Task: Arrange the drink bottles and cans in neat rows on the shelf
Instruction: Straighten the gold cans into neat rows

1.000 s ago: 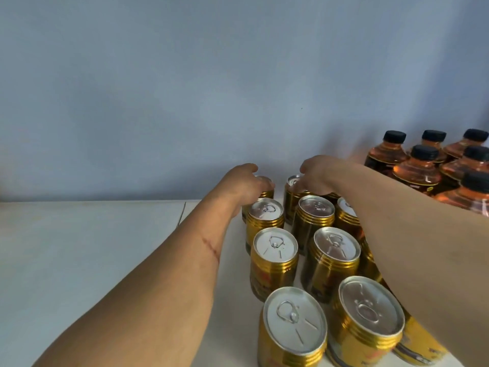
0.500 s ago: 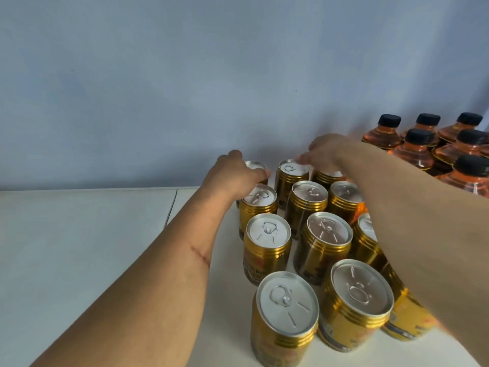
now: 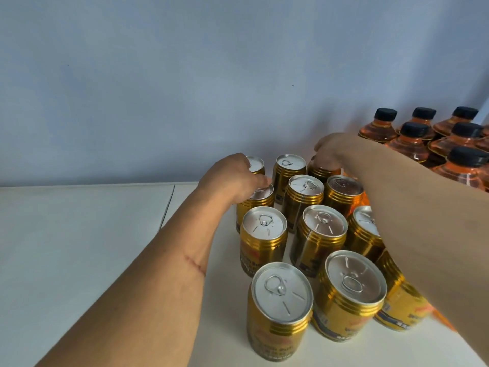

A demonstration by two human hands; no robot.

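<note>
The gold cans (image 3: 264,235) are standing upright in three rows on the white shelf (image 3: 79,247), close together, with their silver tops facing up. The rows are running from the front edge back toward the blue-grey wall (image 3: 185,75).

The left hand (image 3: 232,178) is resting at the far end of the left row. Its fingers are curled over the second can from the back (image 3: 258,198) and are touching the side of the rearmost can (image 3: 256,164); how firmly it is gripping is not clear, because the hand is covering the contact. The right hand (image 3: 329,148) is reaching over the right row, with its fingers bent down on the top of the rearmost can there (image 3: 321,169). I cannot tell if it is really holding this can or only pressing on it.

The right forearm is hiding parts of the right row, so two cans there are showing only partly. The amber bottles (image 3: 410,140) with black caps are standing to the right of the cans, near the wall, and the frame edge is cutting off some of them. The labels on the cans are too blurred to read.
</note>
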